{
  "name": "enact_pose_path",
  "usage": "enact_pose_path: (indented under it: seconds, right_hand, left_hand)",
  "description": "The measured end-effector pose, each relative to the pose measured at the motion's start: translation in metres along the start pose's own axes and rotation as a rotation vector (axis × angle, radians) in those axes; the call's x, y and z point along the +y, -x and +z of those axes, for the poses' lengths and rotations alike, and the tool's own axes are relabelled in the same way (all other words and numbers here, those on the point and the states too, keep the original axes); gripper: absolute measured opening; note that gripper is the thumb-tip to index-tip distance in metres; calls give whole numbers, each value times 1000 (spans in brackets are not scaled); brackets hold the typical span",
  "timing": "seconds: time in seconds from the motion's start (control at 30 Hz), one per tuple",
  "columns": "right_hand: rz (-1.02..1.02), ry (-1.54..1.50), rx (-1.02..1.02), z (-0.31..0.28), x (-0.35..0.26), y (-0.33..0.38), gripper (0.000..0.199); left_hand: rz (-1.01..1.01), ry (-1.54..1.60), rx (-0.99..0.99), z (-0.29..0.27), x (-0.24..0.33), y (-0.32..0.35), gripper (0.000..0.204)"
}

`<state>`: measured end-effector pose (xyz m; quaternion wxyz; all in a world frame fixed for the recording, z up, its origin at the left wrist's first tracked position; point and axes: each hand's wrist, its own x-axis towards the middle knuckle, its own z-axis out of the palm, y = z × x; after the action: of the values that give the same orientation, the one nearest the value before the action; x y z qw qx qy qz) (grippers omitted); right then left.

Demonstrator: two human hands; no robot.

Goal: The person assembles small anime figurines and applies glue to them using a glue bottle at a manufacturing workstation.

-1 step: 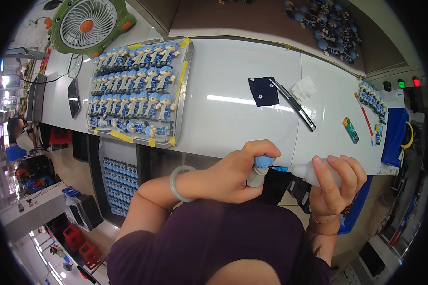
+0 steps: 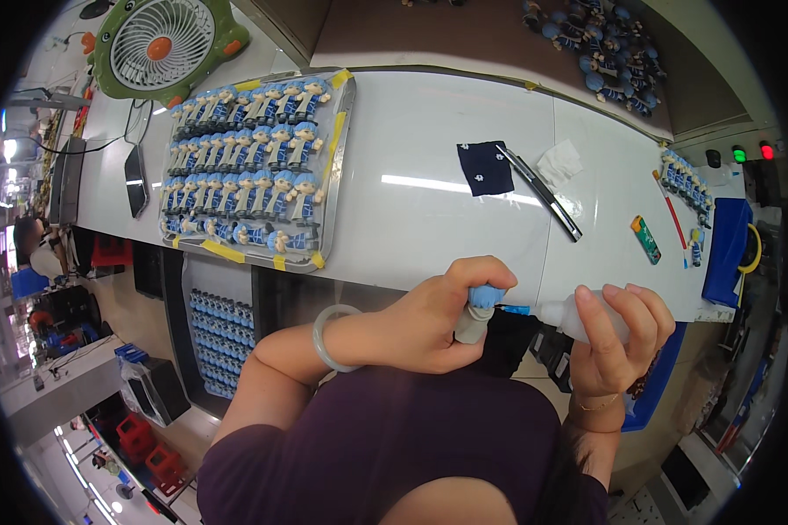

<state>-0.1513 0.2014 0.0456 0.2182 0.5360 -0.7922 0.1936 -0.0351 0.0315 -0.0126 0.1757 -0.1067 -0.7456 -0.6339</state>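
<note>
My left hand (image 2: 425, 328) is closed around a small figurine (image 2: 484, 302) with blue hair and a pale grey body. Thumb and fingers grip it at the table's near edge, hiding part of it. In my right hand (image 2: 622, 337) is a white squeeze bottle (image 2: 566, 317), held sideways in curled fingers. Its nozzle points left and ends in a thin blue tip (image 2: 514, 310), close beside the figurine's head. Whether tip and head touch, I cannot tell. On the left of the table, a tray (image 2: 340, 131) edged with yellow tape carries rows of similar blue-haired figurines (image 2: 254, 192).
On the white table (image 2: 411, 236) lie a dark patterned cloth (image 2: 486, 169), a black pen-like tool (image 2: 543, 194), a crumpled tissue (image 2: 560, 164), a green lighter (image 2: 645, 240) and a red brush (image 2: 671, 210). A green fan (image 2: 160, 48) stands far left; a blue bin (image 2: 727, 262) sits right.
</note>
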Motion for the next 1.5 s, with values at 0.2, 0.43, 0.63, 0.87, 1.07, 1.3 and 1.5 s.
enact_pose_path:
  seconds: [0.2, 0.43, 0.63, 0.87, 1.07, 1.3, 1.5]
  right_hand:
    - [238, -326, 118, 22, 15, 10, 35]
    - [673, -802, 156, 42, 34, 39, 31]
    - [805, -924, 152, 57, 49, 55, 29]
    - [1047, -963, 220, 77, 68, 48, 27]
    - [916, -689, 27, 91, 90, 26, 18]
    - [605, -267, 447, 75, 60, 41, 40]
    - [443, -1301, -57, 60, -26, 22, 44]
  left_hand:
    - [-60, 103, 10, 0, 2, -1, 62]
    - [-57, 159, 14, 0, -5, 0, 52]
    - [-11, 239, 82, 1, -4, -2, 49]
    - [-42, 252, 120, -1, -4, -6, 52]
    - [-70, 155, 152, -14, -3, -13, 51]
    - [-59, 272, 182, -9, -2, -18, 56]
    - [-60, 377, 213, 16, -10, -21, 62]
